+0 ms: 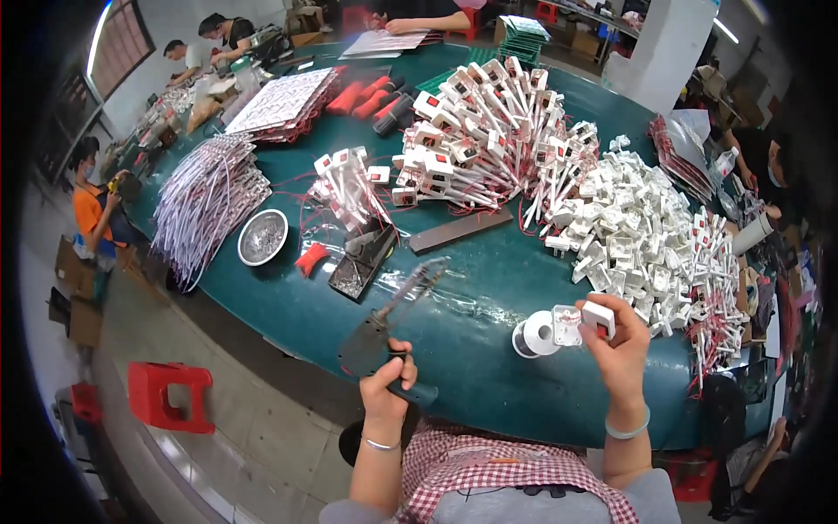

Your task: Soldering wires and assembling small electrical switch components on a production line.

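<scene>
My left hand [388,384] is closed round the handle of a grey-green soldering gun [362,348], whose long metal tip points up and away to the right. Between the thumb and fingers of my right hand [624,354] is a small white plastic switch housing [599,316] with a dark red part on it. A shallow open white casing half [566,325] shows beside my right thumb; whether it is joined to the housing I cannot tell. Just left of it, a white-flanged spool [534,334] of wire stands on the green table [463,349].
Far ahead lies a heap of white switch assemblies [471,148]; a pile of white casings [633,227] sits to its right. A metal bowl [263,237], a dark tray [361,262] and stacked wired strips [209,201] are leftward. A red stool [170,397] stands on the floor. Other people work around.
</scene>
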`<state>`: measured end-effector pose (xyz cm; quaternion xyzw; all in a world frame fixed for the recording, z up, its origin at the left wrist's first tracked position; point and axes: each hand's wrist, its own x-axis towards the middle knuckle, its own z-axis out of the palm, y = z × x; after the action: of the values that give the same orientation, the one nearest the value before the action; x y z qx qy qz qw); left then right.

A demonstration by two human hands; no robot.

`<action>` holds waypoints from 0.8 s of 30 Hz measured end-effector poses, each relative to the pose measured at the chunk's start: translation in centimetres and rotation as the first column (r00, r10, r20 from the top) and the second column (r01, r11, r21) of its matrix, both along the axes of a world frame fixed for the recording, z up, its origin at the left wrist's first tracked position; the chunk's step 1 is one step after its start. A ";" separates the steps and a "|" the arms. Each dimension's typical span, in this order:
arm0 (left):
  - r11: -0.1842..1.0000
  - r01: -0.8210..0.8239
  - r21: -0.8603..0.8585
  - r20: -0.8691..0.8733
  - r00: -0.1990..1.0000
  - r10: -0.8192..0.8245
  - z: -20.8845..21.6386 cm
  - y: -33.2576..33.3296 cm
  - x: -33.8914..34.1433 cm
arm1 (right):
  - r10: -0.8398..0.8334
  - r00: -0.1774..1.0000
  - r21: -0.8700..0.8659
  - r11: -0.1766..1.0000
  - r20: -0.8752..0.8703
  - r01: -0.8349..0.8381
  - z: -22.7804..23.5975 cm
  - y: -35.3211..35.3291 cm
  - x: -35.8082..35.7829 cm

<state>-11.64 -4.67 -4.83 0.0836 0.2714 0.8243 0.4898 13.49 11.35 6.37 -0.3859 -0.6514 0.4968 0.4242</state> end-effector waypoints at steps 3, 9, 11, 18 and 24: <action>0.993 -0.112 0.040 0.005 0.994 0.111 -1.0 -0.3 -1.3 | 0.138 0.989 -0.008 0.990 0.056 -0.138 1.5 0.6 -2.3; 0.977 -0.177 0.117 0.184 0.971 0.154 -2.9 -1.1 -2.8 | 0.357 0.904 0.426 0.798 0.233 -0.425 1.7 1.8 -10.7; 0.959 -0.192 0.208 0.258 0.957 0.136 -3.4 -0.9 -3.0 | 0.464 0.837 0.464 0.697 0.290 -0.547 -0.6 2.9 -12.9; 0.931 -0.184 0.314 0.310 0.947 0.083 -3.8 -1.6 -3.6 | 0.552 0.756 0.386 0.651 0.351 -0.654 -2.7 3.3 -12.1; 0.923 -0.131 0.361 0.263 0.964 0.034 -4.3 -1.7 -4.0 | 0.490 0.870 -0.105 0.869 0.052 -0.483 -0.8 7.0 -11.4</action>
<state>-15.67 -6.36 -9.12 0.0588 0.0475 0.8848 0.4598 2.06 18.35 5.55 -0.2467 -0.7207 0.6008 0.2427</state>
